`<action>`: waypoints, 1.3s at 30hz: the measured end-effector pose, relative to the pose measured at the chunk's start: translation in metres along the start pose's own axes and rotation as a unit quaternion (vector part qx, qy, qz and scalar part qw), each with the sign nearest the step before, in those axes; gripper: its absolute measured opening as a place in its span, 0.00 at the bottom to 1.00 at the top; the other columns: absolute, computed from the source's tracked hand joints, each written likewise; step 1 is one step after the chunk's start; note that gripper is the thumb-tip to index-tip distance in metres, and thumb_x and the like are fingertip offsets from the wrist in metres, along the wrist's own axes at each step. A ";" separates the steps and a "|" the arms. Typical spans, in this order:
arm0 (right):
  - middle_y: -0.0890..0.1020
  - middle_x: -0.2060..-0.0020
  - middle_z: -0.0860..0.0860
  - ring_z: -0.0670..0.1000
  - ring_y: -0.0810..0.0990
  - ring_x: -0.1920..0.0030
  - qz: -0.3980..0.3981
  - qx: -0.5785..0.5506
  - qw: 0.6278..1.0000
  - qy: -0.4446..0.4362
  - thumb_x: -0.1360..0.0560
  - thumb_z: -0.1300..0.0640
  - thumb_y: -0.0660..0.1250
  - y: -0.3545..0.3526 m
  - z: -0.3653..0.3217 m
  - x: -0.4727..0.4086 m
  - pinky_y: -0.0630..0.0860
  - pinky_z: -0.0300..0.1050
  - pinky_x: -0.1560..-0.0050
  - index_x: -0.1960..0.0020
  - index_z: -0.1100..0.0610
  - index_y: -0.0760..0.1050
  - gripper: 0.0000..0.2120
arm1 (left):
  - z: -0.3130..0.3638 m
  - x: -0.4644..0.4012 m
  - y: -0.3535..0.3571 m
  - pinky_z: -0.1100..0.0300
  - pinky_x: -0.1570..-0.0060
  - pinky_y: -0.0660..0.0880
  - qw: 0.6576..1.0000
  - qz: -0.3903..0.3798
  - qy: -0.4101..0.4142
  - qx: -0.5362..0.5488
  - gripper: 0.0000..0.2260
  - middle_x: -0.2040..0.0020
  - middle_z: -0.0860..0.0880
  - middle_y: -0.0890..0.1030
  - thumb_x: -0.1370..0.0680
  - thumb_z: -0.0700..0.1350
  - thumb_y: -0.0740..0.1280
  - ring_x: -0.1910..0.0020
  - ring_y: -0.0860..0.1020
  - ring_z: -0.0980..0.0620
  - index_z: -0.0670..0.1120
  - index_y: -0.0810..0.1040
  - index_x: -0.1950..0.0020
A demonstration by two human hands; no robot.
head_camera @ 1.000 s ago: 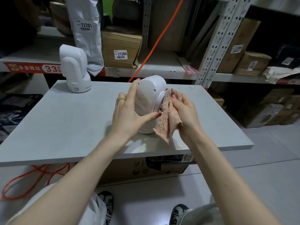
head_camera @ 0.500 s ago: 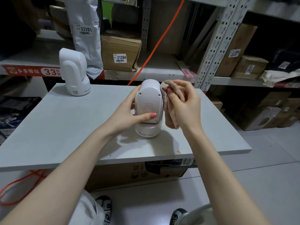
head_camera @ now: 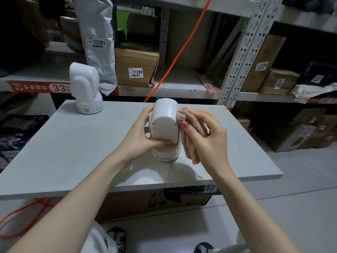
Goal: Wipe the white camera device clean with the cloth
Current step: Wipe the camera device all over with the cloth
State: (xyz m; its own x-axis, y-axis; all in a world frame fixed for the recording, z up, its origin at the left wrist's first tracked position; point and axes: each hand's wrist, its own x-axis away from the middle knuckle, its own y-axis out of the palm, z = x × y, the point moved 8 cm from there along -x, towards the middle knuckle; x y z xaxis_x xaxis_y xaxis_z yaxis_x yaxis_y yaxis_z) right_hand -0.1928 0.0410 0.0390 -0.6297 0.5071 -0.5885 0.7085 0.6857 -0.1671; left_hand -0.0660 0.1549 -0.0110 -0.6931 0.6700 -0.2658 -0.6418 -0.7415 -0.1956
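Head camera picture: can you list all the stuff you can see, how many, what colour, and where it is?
white camera device: 1, white, upright on the table, held
second camera: 1, white, table's far left corner
cloth: 1, pinkish beige, against the held camera's right side
table: 1, pale grey, centre
cardboard boxes: several, brown, on shelves and floor
mail bag: 1, grey, on the shelf, labelled 22201
cable: 1, orange, slanting behind the table
shoes: 2, dark and white, on the floor
left hand: 1, grips the camera
right hand: 1, fingers press the cloth
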 end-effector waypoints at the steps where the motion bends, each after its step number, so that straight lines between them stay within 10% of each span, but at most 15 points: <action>1: 0.81 0.50 0.50 0.41 0.79 0.47 0.003 -0.002 1.000 -0.005 0.27 0.62 0.72 -0.001 -0.001 0.001 0.71 0.29 0.46 0.47 0.56 0.82 0.10 | 0.001 0.000 0.001 0.58 0.45 0.76 1.000 -0.003 0.006 -0.004 0.41 0.38 0.56 0.74 0.37 0.39 0.80 0.42 0.76 0.57 0.59 0.66 0.30; 9: 0.81 0.50 0.48 0.39 0.78 0.47 0.065 0.015 0.996 -0.054 0.27 0.63 0.73 -0.014 -0.012 -0.007 0.72 0.30 0.46 0.45 0.57 0.82 0.11 | 0.007 0.006 0.010 0.71 0.47 0.74 0.998 -0.018 0.045 -0.042 0.40 0.40 0.63 0.74 0.36 0.37 0.80 0.43 0.75 0.64 0.65 0.66 0.34; 33: 0.80 0.49 0.55 0.57 0.79 0.48 -0.013 0.160 0.968 -0.192 0.26 0.61 0.71 -0.022 -0.024 0.020 0.78 0.54 0.51 0.42 0.59 0.81 0.12 | 0.014 0.001 0.012 0.53 0.40 0.73 0.980 0.039 0.113 -0.159 0.41 0.42 0.52 0.72 0.38 0.47 0.80 0.42 0.72 0.53 0.60 0.64 0.30; 39: 0.81 0.48 0.51 0.54 0.80 0.47 0.047 0.200 0.955 -0.213 0.25 0.60 0.72 -0.043 -0.037 0.011 0.77 0.51 0.48 0.43 0.59 0.81 0.11 | 0.035 0.015 0.033 0.52 0.55 0.76 0.941 0.033 0.206 -0.267 0.33 0.42 0.57 0.69 0.35 0.58 0.68 0.44 0.71 0.53 0.59 0.64 0.30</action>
State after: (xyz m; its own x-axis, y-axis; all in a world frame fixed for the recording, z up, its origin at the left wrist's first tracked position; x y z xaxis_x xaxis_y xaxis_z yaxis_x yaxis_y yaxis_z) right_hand -0.2416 0.0365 0.0685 -0.4311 0.2396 -0.8699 0.8742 0.3497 -0.3369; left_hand -0.1090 0.1417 0.0119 -0.4687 0.6329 -0.6163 -0.2686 -0.7667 -0.5831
